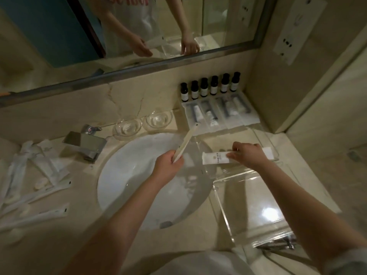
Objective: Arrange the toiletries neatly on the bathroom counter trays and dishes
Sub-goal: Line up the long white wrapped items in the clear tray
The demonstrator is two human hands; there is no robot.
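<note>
My left hand [168, 165] grips a long white wrapped packet [186, 141] that slants up over the sink toward the counter's back. My right hand [248, 155] presses its fingers on a flat white sachet [214, 158] lying across a clear acrylic tray [266, 139] right of the basin. Behind that tray, several wrapped toiletry kits [218, 114] lie side by side, and several small dark bottles [210, 87] stand in a row against the wall. A second clear acrylic tray [252, 211] sits nearer me.
Two clear glass dishes [143, 124] stand behind the white sink [139, 175], beside the chrome tap [85, 142]. Loose wrapped packets and a small soap [39, 183] are scattered on the left counter. A mirror [119, 26] runs along the back wall.
</note>
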